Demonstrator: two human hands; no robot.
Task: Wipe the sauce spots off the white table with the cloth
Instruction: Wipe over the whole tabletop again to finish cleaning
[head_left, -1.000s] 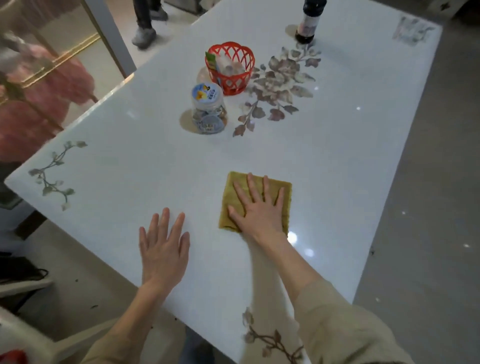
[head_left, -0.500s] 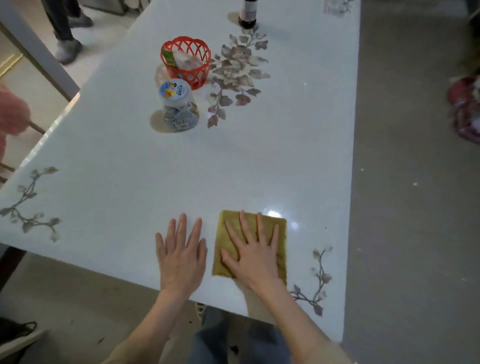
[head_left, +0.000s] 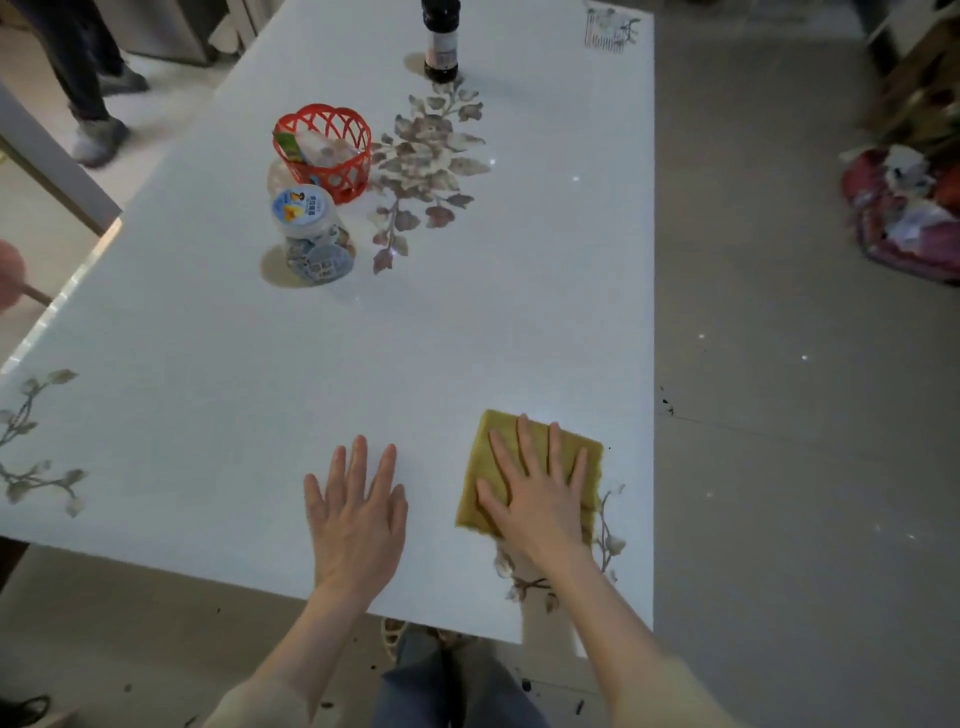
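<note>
Cloth (head_left: 478, 462) pinned flat near-right on white table (head_left: 363, 364) by spread right hand (head_left: 540, 499); left hand (head_left: 356, 514) flat, empty; jar (head_left: 309, 234) label unreadable.

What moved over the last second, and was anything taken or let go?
The right hand, flat on the square mustard-yellow cloth, slid it toward the near edge, then right onto the corner flower print. Nothing was taken hold of or let go. The left hand stayed flat on the white table; the clear plastic jar, red plastic basket and dark bottle stayed put.
</note>
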